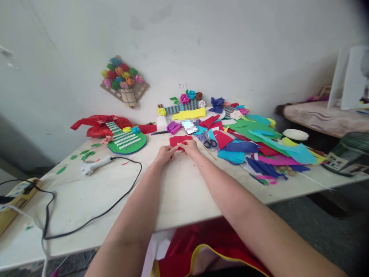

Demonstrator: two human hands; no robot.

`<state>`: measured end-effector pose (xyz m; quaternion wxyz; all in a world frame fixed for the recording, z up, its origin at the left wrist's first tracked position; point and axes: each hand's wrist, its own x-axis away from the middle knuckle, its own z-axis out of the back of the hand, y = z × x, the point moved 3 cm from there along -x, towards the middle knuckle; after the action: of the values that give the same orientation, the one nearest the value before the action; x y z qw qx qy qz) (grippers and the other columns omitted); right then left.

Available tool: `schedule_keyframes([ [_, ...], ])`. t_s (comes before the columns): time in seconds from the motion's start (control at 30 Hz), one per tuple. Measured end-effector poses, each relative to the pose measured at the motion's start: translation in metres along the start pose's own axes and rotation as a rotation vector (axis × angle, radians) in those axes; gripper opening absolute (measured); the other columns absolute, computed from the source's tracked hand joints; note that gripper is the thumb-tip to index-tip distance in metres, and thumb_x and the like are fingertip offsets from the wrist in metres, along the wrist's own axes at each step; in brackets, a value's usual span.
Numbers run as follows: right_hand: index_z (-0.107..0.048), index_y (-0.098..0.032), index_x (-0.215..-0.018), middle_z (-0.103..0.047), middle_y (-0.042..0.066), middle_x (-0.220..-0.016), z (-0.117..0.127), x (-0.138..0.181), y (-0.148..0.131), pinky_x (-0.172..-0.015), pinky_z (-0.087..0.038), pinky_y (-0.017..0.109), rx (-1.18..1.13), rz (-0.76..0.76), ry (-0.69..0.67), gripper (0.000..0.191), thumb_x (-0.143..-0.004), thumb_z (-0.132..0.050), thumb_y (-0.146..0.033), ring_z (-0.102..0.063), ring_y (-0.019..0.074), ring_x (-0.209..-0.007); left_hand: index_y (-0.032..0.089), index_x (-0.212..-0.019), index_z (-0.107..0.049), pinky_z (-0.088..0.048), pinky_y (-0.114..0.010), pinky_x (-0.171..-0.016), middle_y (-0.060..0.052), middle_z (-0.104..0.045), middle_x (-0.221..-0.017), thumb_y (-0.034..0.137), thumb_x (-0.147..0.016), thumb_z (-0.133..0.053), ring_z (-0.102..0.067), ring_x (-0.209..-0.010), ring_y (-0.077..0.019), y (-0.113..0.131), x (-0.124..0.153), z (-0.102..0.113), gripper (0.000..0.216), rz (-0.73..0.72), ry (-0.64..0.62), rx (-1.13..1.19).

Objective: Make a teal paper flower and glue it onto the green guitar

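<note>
- The red paper [180, 141] lies on the table [187, 196], in front of the person, at the far side of the two hands.
- The right hand [189, 148] pinches the near edge of this paper between the thumb and the fingers.
- The left hand [165, 154] is bent, with its fingertips at the near left part of the paper, very close to the right fingertips; whether it also pinches the paper, I cannot tell.
- Just behind the paper there are a purple roll [173, 127], a pen [160, 132] and a phone [188, 127], whose screen is blurred.
- To the right of the right hand lie the scissors [206, 146] and a thin stick [209, 152], and beyond them a heap of paper [240, 146] in many colours.
- To the left of the left hand stands a green guitar shape [127, 144] with white strips, leaning back on a red bag [95, 125].
- Nearer to the person, a glue gun [95, 166] lies on its side, with a black cord [141, 165] that makes a wide curve on the table.
</note>
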<state>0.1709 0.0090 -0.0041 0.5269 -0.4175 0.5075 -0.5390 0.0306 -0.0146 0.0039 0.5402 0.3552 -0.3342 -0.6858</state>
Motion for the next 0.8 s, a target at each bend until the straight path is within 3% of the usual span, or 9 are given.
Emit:
schedule_keyframes([
  [0.3,-0.051,-0.017,-0.057,-0.049,-0.005,-0.038,0.006,-0.003,0.003,-0.034,-0.036,0.017,-0.096,-0.029,0.061,0.021,-0.068,-0.068,-0.023,-0.050,0.0090,-0.037,0.018,-0.052,-0.047,-0.027,-0.021,-0.040,0.004,-0.042,-0.036,0.054,-0.075,-0.054,-0.034,-0.034,-0.0073,-0.003,-0.006,-0.002,0.043,-0.063,0.018,-0.008],
  [0.53,-0.052,-0.017,-0.059,-0.047,-0.007,-0.036,0.009,-0.010,0.011,-0.034,-0.035,0.016,-0.143,-0.014,0.126,0.018,-0.068,-0.066,-0.024,-0.046,0.0073,-0.035,0.018,-0.060,-0.047,-0.028,-0.020,-0.038,0.002,-0.053,-0.044,0.047,-0.077,-0.053,-0.038,-0.034,-0.0073,-0.007,-0.011,-0.004,0.034,-0.067,-0.068,0.033],
  [0.8,-0.051,-0.017,-0.057,-0.046,-0.007,-0.034,0.012,-0.012,0.012,-0.033,-0.032,0.017,-0.218,-0.007,0.137,0.020,-0.066,-0.067,-0.026,-0.039,0.0063,-0.031,0.017,-0.061,-0.049,-0.025,-0.020,-0.036,0.002,-0.050,-0.041,0.055,-0.071,-0.058,-0.034,-0.031,-0.0062,-0.004,-0.008,-0.004,0.040,-0.022,-0.055,0.084],
])
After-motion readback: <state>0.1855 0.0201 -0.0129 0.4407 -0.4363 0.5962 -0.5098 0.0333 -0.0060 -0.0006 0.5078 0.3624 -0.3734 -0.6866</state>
